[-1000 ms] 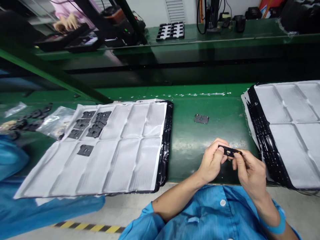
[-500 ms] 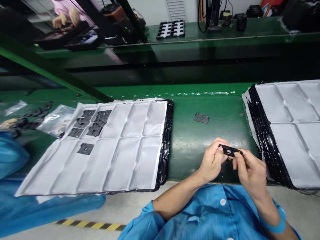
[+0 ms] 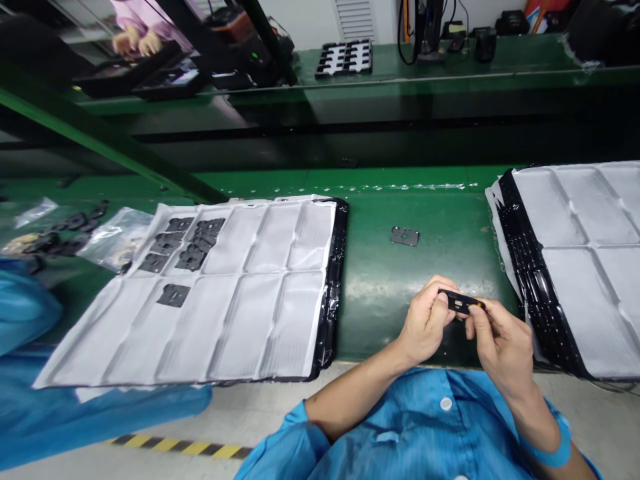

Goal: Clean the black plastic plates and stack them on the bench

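Pinching small black part (image 3: pixel 461 302) btwn both hands, left hand (image 3: pixel 427 321) & right hand (image 3: pixel 497 343), above green bench (image 3: pixel 380 280).

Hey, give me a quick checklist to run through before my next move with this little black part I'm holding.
1. Grip: black part pinched between left hand and right hand: ok.
2. Position: part held above the green bench, not past its edge: ok.
3. Room: left tray shows bare pockets in its white sheet: ok.
4. Strays: flat piece lies loose on the bench, outside the left tray and the right tray: not ok.
5. Small details on the part seated properly: cannot tell, too small.
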{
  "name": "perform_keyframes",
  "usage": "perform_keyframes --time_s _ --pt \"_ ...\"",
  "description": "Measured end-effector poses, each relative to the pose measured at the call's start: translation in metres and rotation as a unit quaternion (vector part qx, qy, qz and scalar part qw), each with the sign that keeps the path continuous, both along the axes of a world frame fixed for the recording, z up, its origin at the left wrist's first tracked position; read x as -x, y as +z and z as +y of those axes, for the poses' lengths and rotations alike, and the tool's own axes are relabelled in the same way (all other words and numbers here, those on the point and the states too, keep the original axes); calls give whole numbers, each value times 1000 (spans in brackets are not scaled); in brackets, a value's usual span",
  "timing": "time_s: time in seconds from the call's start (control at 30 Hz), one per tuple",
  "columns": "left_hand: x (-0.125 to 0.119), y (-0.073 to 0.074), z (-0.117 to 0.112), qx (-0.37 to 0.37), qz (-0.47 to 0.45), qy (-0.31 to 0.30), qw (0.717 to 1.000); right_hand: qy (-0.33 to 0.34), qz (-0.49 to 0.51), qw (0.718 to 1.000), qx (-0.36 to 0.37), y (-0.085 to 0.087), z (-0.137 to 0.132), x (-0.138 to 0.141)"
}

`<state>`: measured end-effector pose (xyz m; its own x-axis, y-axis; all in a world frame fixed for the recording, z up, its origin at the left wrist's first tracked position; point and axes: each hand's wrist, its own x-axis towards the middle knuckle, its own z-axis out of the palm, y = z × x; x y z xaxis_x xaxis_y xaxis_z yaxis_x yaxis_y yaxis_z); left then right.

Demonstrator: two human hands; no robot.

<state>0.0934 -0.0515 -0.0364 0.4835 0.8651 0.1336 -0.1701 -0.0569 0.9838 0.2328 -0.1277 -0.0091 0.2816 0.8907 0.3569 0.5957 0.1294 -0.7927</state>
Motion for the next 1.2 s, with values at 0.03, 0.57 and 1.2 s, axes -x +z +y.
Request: perform_keyframes --time_s 0.03,0.57,1.2 --pt "0 -1 0 -4 -1 1 1000 -1 -1 1000 -1 0 0 0" --pt "-6 11 1 121 -76 -34 989 -20 27 999 -7 -7 0 0" --pt "-5 11 3 127 -50 -25 990 -38 84 996 -9 -25 -6 4"
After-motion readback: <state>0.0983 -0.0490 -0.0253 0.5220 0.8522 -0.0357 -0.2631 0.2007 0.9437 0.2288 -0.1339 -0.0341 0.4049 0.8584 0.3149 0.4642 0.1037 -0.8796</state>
